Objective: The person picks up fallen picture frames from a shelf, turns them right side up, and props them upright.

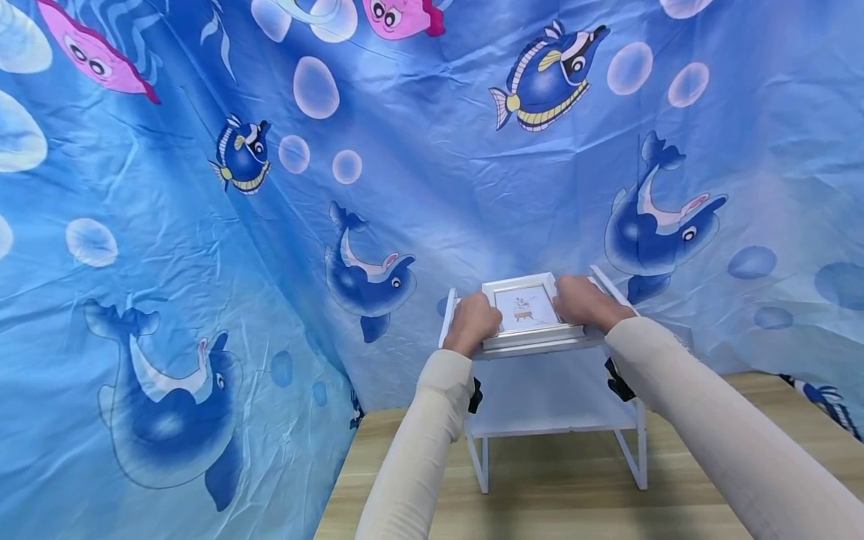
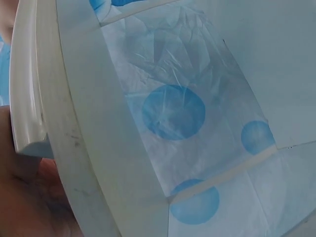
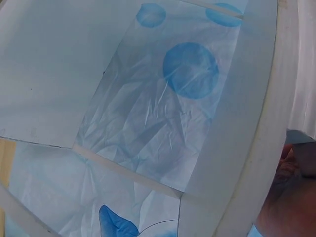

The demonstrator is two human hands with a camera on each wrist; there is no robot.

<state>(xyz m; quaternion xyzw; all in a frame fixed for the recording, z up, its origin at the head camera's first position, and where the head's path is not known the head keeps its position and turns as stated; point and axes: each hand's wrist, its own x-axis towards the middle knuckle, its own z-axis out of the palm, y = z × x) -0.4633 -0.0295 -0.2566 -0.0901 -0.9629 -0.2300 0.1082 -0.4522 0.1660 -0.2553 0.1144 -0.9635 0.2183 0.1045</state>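
A white picture frame (image 1: 513,337) with a small drawing of a potted plant lies face up on top of a white two-tier rack (image 1: 540,397). My left hand (image 1: 472,324) grips its left side, and on the opposite side my right hand (image 1: 586,301) holds it with curled fingers. In the left wrist view, part of the left hand (image 2: 32,202) shows beneath the frame's edge (image 2: 23,89). The right wrist view has the right hand (image 3: 291,207) below the frame's other end (image 3: 305,74). Thumbs are mostly hidden in the head view.
The rack's lower shelf (image 1: 547,418) sits under the arms, its metal legs (image 1: 641,450) on a wood-look floor (image 1: 560,514). Raised rails (image 1: 610,285) flank the rack's top. Blue sea-animal curtains (image 1: 432,180) hang behind and to the left.
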